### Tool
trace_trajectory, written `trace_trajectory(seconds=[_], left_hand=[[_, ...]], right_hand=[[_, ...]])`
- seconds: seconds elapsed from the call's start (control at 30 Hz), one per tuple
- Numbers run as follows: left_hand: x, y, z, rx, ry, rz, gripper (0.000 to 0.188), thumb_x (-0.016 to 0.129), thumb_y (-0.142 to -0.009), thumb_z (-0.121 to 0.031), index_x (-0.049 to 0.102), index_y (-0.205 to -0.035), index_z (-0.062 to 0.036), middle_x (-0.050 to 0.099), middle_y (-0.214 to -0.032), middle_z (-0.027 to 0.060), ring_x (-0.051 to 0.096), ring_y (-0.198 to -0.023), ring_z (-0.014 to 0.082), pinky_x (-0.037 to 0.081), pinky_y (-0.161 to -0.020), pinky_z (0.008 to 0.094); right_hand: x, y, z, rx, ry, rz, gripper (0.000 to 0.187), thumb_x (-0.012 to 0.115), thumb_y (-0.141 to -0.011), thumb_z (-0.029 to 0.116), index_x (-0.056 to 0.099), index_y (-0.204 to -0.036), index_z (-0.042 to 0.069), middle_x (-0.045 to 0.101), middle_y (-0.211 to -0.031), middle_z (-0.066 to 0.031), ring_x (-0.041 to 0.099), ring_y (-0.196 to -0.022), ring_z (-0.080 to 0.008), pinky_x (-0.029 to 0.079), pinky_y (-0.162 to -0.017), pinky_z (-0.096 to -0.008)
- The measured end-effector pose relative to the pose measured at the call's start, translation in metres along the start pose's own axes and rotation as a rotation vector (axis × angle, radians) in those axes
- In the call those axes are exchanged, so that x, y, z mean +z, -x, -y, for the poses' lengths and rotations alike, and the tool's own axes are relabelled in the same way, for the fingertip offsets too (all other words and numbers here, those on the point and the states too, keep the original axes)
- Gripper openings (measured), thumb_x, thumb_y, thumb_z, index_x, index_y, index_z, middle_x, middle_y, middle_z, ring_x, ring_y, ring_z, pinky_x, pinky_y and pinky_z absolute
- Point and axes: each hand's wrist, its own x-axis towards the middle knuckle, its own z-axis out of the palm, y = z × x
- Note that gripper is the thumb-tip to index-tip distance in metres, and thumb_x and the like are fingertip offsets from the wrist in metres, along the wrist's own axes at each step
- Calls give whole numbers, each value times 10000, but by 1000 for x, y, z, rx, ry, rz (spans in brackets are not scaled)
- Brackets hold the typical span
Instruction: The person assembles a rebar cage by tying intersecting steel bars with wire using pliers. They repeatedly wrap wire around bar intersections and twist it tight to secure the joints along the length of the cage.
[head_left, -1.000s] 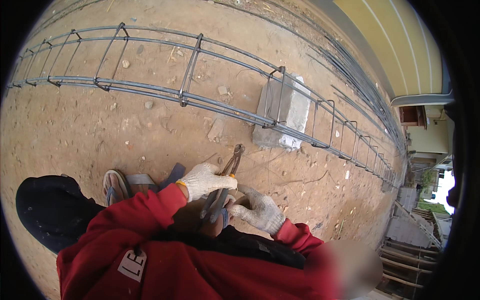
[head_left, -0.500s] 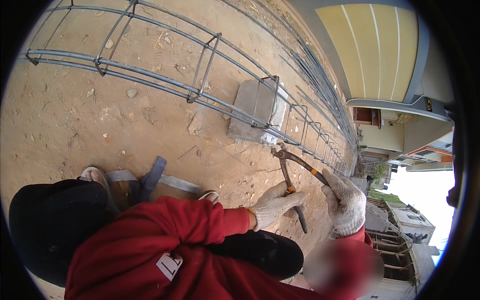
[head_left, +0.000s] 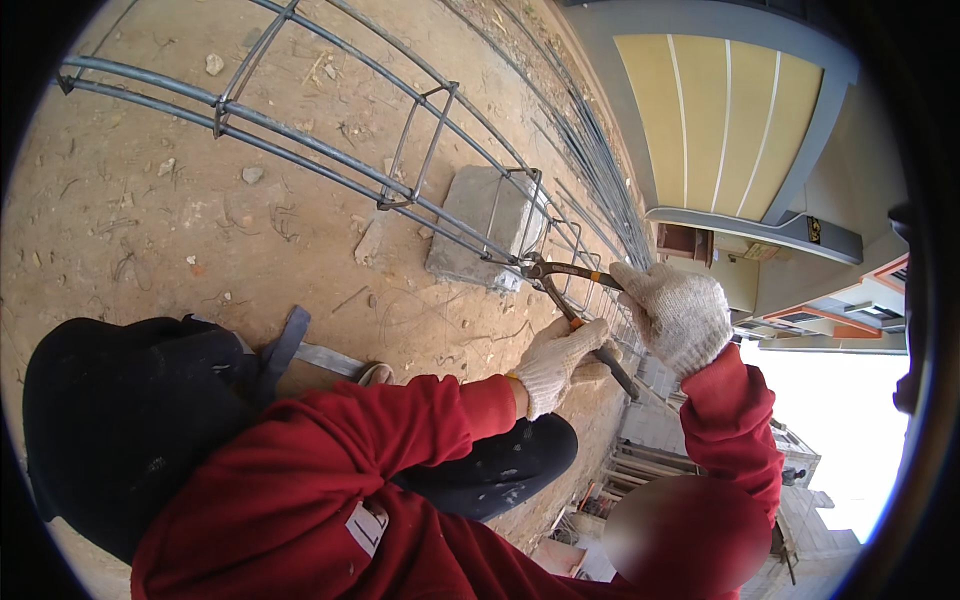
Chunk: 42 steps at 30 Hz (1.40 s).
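Observation:
A pair of pincers [head_left: 565, 270] with orange-banded handles is held between my two gloved hands. My left hand [head_left: 562, 362], in a white knitted glove, is closed round the lower handle. The upper handle ends in my right hand [head_left: 682, 315], also gloved and closed on it. The pincers' jaws are at a crossing of bars on the rebar cage [head_left: 440, 222], beside a grey concrete block [head_left: 465, 215]. Whether the jaws grip a wire there is too small to tell. The cage of long bars and square stirrups passes over the block.
Loose long steel bars [head_left: 590, 135] lie on the sandy ground beyond the cage. Small stones and wire scraps are scattered nearby. A grey strap [head_left: 285, 345] is beside my legs. A yellow-panelled building [head_left: 710, 120] stands at the upper right.
The pincers have moved up to the cage, and their jaws now meet a bar crossing. My right hand has risen with its handle, and both hands have kept their hold.

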Motion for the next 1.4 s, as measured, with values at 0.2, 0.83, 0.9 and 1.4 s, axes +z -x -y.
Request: trace_trajectory(seconds=[0.2,0.83,0.9,1.4], left_hand=[[4,-4,5,5,41,-44,308,696,-956,-315,570,-1111,-81,676,-1004,66,701,-907,151,602,-731,271],[13,-1,-9,-4,150,-33,284,680,-970,-257,570,-1133,-52,662,-1017,60,700,-930,156,616,-761,287],[15,-3,-11,-14,175,-27,275,679,-970,-252,568,-1122,-51,659,-1013,58,698,-918,152,622,-756,295],[11,-20,-11,-78,209,85,327,604,-992,-403,601,-1122,-102,722,-1036,105,726,-901,214,566,-728,317]], right_hand=[[4,-2,-10,-25,-35,-12,327,631,-870,177,681,-1192,152,622,-726,-119,653,-656,-320,502,-561,-440],[-5,-11,-3,-40,-16,53,365,649,-876,172,641,-1237,122,617,-781,-117,650,-702,-332,505,-591,-445],[-8,-11,-1,-34,6,96,367,650,-874,177,639,-1237,122,620,-790,-118,650,-701,-334,506,-596,-446],[23,2,17,84,441,250,590,619,-823,55,467,-1393,50,610,-939,-149,649,-833,-308,512,-673,-413]])
